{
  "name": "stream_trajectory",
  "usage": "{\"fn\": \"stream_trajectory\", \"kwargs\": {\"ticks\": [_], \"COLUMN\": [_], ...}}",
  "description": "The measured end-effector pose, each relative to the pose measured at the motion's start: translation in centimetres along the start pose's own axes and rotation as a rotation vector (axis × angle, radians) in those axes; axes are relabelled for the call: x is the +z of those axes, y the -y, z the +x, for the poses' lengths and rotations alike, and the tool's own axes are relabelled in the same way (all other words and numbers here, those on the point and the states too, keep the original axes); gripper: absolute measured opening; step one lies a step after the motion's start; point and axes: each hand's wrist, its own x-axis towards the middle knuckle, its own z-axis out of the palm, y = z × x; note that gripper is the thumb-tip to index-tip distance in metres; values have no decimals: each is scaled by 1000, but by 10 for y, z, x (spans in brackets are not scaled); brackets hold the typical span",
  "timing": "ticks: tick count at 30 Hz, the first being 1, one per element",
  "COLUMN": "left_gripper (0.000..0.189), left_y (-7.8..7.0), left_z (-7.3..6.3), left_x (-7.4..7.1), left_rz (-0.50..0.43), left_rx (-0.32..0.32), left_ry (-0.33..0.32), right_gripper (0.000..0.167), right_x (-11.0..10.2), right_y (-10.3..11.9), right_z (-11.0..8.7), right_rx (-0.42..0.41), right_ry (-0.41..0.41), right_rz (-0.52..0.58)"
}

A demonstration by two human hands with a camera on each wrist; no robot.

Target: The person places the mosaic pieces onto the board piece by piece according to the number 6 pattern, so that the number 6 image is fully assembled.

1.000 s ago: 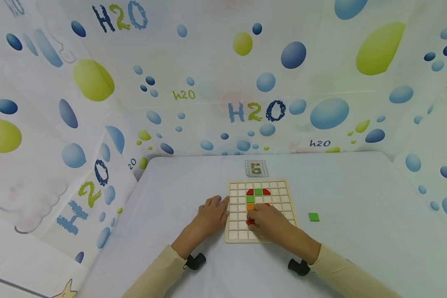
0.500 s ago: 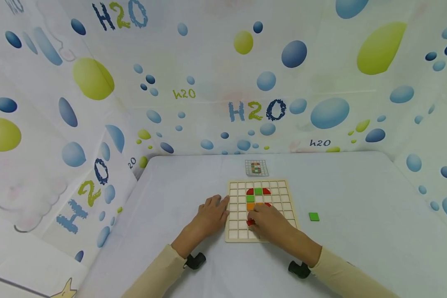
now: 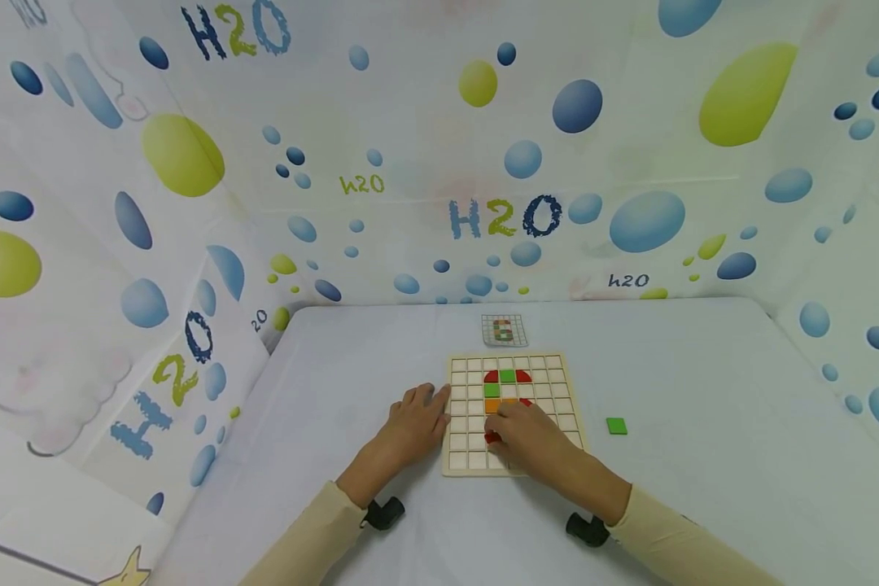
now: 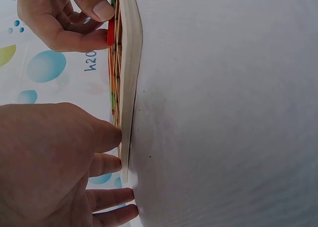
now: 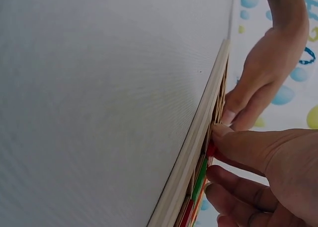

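A wooden grid board [image 3: 461, 461] lies on the white table with coloured tiles in some cells. My right hand [image 3: 531, 437] is over its lower middle, pinching a red tile [image 4: 111, 33] between thumb and finger at the grid's surface. Part of that tile also shows in the right wrist view, beside a green tile [image 5: 199, 179] in the board. My left hand [image 3: 413, 427] rests at the board's left edge, thumb and fingers fairly straight and touching the frame. Farther up sit red, green [image 3: 508, 376] and orange [image 3: 491, 405] tiles. The right hand hides several cells.
A loose green tile [image 3: 617, 426] lies on the table right of the board. Behind the board is a small pattern card [image 3: 505, 330] with a coloured figure on a grid. A printed curtain [image 3: 410, 122] stands around the table's back and sides.
Both hands stay nearly in place. The right hand's knuckles shifted slightly, bringing a second orange tile into view. The red tile remains pinched at the same spot.
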Motion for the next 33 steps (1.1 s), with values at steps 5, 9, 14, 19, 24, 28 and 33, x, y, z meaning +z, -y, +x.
{"fn": "stream_trajectory", "kwargs": {"ticks": [5,9,14,19,24,28,33], "left_gripper": [55,55,55,55,56,56,56], "left_y": [0,-1,0,0,0,0,0], "left_z": [0,0,0,-1,0,0,-1], "left_x": [-1,-1,-1,-1,-1,-2,-2], "left_rz": [-1,-10,-25,-23,-22,-23,-33], "left_rx": [-1,-5,-11,-10,-11,-7,-8], "left_ry": [4,2,-3,-7,-3,-4,-1], "right_gripper": [18,18,21,22,21,21,19], "right_x": [-1,0,0,1,1,2,3], "right_y": [-1,-1,1,2,2,2,1], "right_z": [0,0,1,1,1,1,0], "right_rx": [2,10,40,61,70,60,33], "right_ry": [4,10,20,28,33,23,11], "right_rz": [-6,-19,-40,-46,-40,-48,-57]}}
